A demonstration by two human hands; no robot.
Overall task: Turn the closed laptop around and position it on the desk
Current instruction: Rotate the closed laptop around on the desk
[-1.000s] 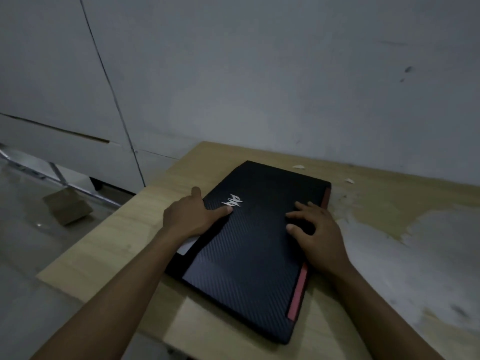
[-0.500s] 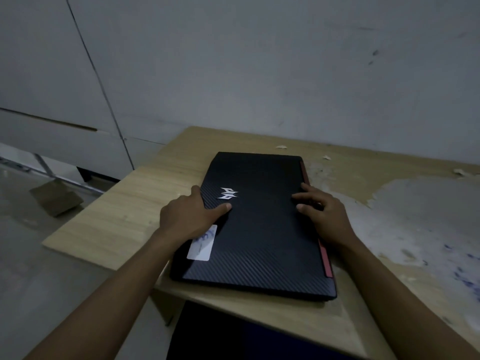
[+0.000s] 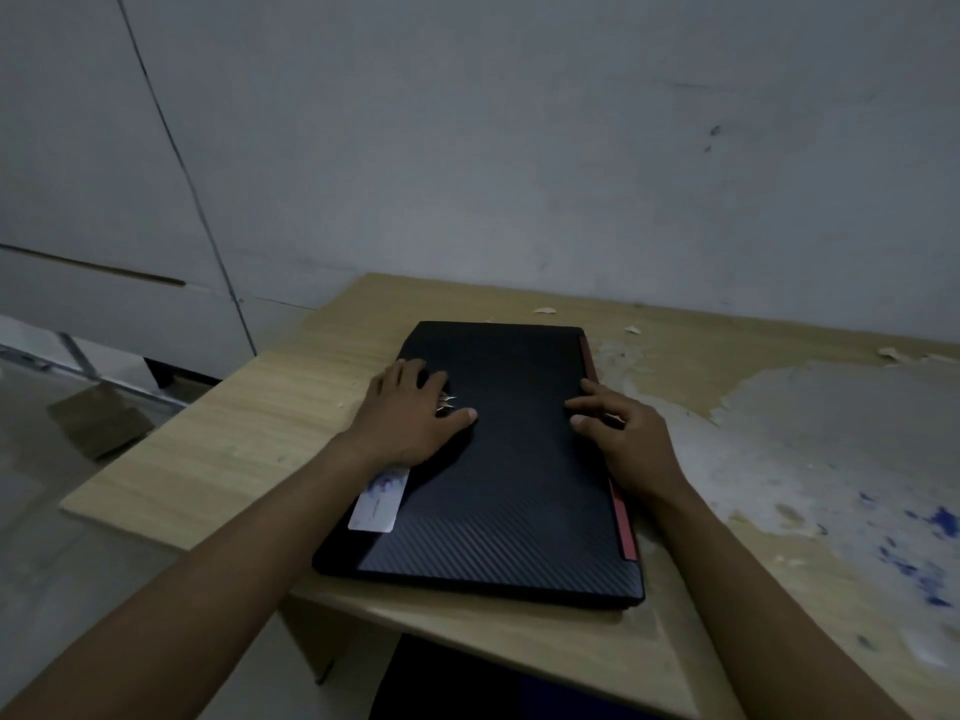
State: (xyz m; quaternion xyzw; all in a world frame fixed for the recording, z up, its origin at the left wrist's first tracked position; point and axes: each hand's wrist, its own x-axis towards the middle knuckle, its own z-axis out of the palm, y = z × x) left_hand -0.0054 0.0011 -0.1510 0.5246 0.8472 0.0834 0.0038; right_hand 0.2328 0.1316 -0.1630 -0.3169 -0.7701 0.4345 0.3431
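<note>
A closed black laptop (image 3: 511, 459) with a carbon-weave lid and a red strip along its right edge lies flat on the wooden desk (image 3: 249, 439). Its near edge lies close to the desk's front edge. My left hand (image 3: 410, 415) rests palm-down on the lid's left side, partly covering the silver logo. My right hand (image 3: 621, 433) lies on the lid's right side by the red strip, fingers spread. A white sticker (image 3: 378, 498) shows on the lid just behind my left wrist.
The desk's right part (image 3: 810, 459) is worn to a pale patch with blue marks and peeling flakes. A grey wall (image 3: 519, 148) stands directly behind the desk. A brown block (image 3: 101, 420) lies on the floor at the left. Something dark (image 3: 467, 683) sits under the desk's front edge.
The laptop has swung from a diagonal lie to roughly square with the desk's front edge. My left hand has slid up over the logo; my right hand stays at the right edge.
</note>
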